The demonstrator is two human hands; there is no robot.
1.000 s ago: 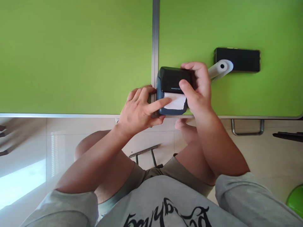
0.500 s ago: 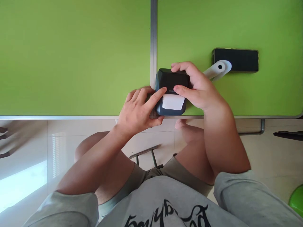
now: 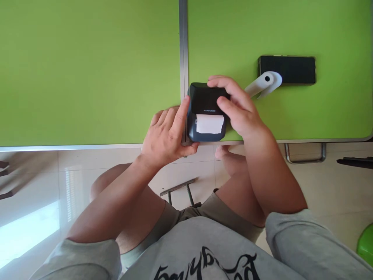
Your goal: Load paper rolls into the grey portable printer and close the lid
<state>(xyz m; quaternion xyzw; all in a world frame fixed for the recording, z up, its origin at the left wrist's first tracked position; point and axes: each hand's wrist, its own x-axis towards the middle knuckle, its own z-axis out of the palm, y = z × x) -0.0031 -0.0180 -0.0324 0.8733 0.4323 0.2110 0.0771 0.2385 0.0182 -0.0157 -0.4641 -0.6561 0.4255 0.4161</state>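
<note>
the label printer (image 3: 207, 103) is positioned at the near edge of the green table (image 3: 87, 70), immediately right of the metal strip (image 3: 183, 46) that divides the tabletop. its black top cover is down; a short tongue of white paper (image 3: 210, 124) lies out over the front face, below a line of small pale lettering.

right hand (image 3: 240, 109): holding the printer at its right side, thumb on the cover, fingers reaching over the rear edge. left hand (image 3: 164, 134): thumb and index finger set wide apart along the left side, index fingertip at the upper left edge, thumb by the lower front corner, remaining fingers curled (whether this hand clamps the housing cannot be told).

to the right, beyond the right hand, a white paper roll (image 3: 259, 83) with a dark core shows a loose outer end. in this view it overlaps the near left part of a black rectangular block (image 3: 297, 70); contact between the two cannot be confirmed. below the table edge, a bent metal bar (image 3: 305, 161) appears above the pale floor (image 3: 314, 186).
</note>
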